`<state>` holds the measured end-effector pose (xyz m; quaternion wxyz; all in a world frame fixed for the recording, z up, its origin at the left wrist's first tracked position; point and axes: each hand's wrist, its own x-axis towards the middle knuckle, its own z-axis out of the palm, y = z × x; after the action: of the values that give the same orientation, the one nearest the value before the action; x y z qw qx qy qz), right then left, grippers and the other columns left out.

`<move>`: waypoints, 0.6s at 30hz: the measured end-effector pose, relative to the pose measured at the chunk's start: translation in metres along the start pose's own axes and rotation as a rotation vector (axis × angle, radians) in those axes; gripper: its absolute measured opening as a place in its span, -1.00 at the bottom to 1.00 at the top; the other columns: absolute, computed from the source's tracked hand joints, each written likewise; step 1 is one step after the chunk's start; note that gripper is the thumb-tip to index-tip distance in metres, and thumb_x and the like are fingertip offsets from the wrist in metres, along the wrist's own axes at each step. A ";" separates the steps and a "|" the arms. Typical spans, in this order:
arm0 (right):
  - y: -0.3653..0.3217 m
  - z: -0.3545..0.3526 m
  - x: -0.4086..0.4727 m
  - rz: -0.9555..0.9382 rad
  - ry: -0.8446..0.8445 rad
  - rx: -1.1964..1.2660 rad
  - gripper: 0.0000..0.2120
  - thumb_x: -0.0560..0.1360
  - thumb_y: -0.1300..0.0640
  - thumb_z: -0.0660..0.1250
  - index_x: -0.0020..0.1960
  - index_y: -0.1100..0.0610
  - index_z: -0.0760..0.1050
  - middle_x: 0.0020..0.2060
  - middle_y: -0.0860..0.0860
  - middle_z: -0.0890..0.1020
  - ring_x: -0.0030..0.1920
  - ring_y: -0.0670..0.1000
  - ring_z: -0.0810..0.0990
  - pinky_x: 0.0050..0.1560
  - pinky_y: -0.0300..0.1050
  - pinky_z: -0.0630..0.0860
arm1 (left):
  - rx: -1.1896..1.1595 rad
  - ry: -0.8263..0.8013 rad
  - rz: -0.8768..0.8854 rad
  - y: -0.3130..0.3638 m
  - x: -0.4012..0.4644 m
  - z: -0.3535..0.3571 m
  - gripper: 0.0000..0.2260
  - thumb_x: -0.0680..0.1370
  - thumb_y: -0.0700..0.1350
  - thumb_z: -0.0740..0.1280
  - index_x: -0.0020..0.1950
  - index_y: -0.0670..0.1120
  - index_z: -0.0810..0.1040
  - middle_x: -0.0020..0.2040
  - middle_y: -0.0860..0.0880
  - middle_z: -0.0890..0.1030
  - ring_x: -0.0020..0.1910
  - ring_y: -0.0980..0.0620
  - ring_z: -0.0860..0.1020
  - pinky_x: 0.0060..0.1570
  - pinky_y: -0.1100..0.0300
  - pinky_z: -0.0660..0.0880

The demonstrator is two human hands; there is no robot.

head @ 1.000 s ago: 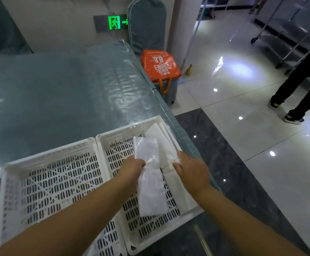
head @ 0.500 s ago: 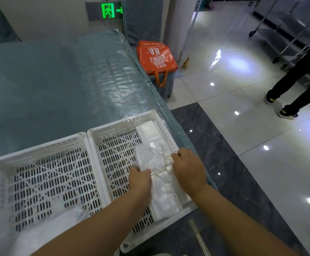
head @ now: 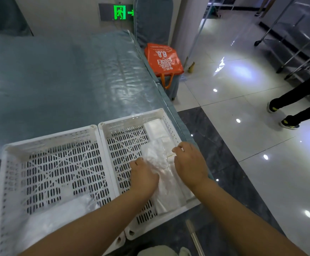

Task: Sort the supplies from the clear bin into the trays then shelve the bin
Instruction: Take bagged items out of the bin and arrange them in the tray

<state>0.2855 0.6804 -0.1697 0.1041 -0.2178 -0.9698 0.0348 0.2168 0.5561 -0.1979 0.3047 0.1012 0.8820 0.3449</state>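
Observation:
Two white perforated trays stand side by side on a plastic-covered table. The right tray (head: 117,126) holds a banded bundle of clear plastic bags (head: 166,187) along its right side. My left hand (head: 143,175) presses on the bundle's left part. My right hand (head: 190,162) pinches the band at the bundle's right edge. The left tray (head: 45,143) has a whitish plastic packet (head: 58,217) in its near corner. The clear bin is not in view.
The table (head: 58,80) ends just right of the right tray, with glossy floor beyond. An orange bag (head: 162,60) sits on a stool at the table's far corner. A person's legs (head: 298,100) stand at the right, near metal racks (head: 298,34).
The bundle went from lifted above the right tray to lying flat in it. Both hands came down with it and now rest on it.

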 end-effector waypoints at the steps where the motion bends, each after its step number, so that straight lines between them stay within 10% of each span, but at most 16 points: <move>1: -0.004 -0.003 0.003 -0.015 0.009 0.008 -0.78 0.31 0.40 0.43 -0.08 0.22 0.61 -0.14 0.13 0.63 -0.23 0.10 0.59 -0.27 -0.02 0.60 | -0.039 -0.006 0.012 0.001 0.000 -0.007 -0.49 0.44 -0.19 0.37 0.33 -0.15 0.27 0.27 -0.13 0.27 0.00 0.00 0.42 -0.07 0.17 0.48; 4: -0.025 -0.016 0.015 -0.107 0.080 0.045 -0.77 0.28 0.43 0.44 -0.11 0.22 0.62 -0.23 0.12 0.64 -0.32 0.09 0.58 -0.40 -0.07 0.57 | -0.110 0.007 0.114 0.008 -0.002 -0.041 -0.56 0.43 -0.19 0.38 0.29 -0.11 0.39 0.24 -0.07 0.37 -0.14 0.06 0.52 -0.38 0.31 0.42; 18: -0.259 -0.102 0.080 -0.603 0.417 0.323 -0.87 0.38 0.36 0.35 -0.12 0.23 0.62 -0.24 0.12 0.66 -0.23 0.13 0.59 -0.25 -0.09 0.50 | 0.674 0.584 0.491 -0.082 -0.107 -0.366 -0.86 0.48 -0.06 0.27 0.00 0.02 0.56 -0.05 -0.01 0.62 -0.07 -0.10 0.56 -0.22 0.14 0.38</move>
<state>0.1295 0.4834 -0.0257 0.3370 0.0936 -0.9304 0.1099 0.0822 0.2540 0.0082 -0.0943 0.2974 0.9429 0.1162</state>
